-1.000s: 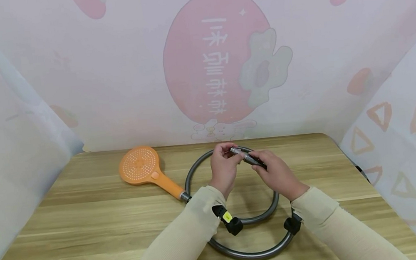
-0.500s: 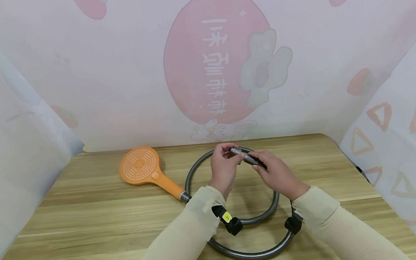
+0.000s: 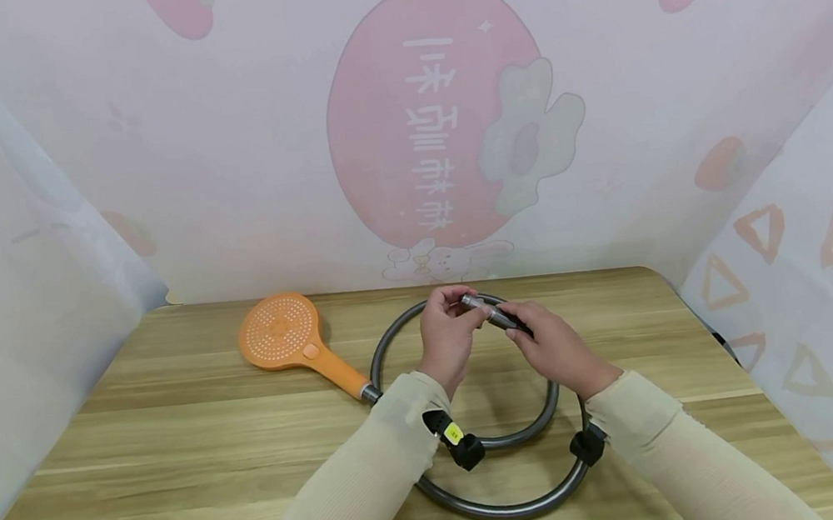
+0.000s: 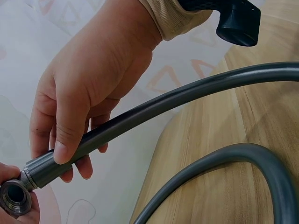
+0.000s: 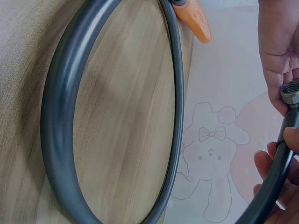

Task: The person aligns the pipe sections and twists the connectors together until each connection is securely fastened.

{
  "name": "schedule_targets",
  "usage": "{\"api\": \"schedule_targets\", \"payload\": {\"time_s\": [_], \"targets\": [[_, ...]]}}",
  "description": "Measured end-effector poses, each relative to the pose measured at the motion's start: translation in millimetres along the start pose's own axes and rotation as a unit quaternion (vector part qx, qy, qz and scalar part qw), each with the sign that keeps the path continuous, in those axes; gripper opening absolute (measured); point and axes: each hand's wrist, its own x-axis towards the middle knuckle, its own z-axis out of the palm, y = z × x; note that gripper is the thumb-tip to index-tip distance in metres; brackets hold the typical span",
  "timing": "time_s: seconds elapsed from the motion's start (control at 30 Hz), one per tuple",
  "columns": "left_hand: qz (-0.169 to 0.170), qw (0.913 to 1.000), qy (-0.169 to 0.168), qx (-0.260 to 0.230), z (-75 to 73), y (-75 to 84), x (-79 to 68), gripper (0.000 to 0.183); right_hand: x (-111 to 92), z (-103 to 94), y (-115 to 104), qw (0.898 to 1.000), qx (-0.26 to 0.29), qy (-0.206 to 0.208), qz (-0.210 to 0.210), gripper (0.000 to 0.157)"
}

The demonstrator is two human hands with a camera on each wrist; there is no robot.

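The left hand (image 3: 445, 337) seems to pinch the nut (image 5: 292, 97); the right hand (image 3: 555, 349) grips the hose (image 4: 154, 108) beside it. Leftward lies the showerhead (image 3: 280, 333).

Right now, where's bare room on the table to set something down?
The wooden table is bare left of the left sleeve, nearer you than the orange shower head, and right of the right sleeve. The middle is crowded: loops of gray shower hose, with left hand and right hand holding its end above.

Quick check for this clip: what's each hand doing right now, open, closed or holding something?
Left hand: closed, holding the metal nut.
Right hand: closed, holding the gray hose just behind that nut.
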Motion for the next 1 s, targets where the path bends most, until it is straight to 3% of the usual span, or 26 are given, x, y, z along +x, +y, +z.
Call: {"api": "schedule_targets", "payload": {"time_s": [0.53, 1.0], "targets": [[-0.003, 1.0, -0.002, -0.007, -0.6, 1.8, -0.4, 0.037, 0.6, -0.7, -0.3, 1.0, 0.027, -0.002, 0.012, 0.044], [-0.006, 0.9999, 0.001, -0.011, -1.8, 3.2, -1.8, 0.037, -0.5, -0.1, -1.3, 0.999, 0.017, 0.045, 0.011, 0.044]]}}
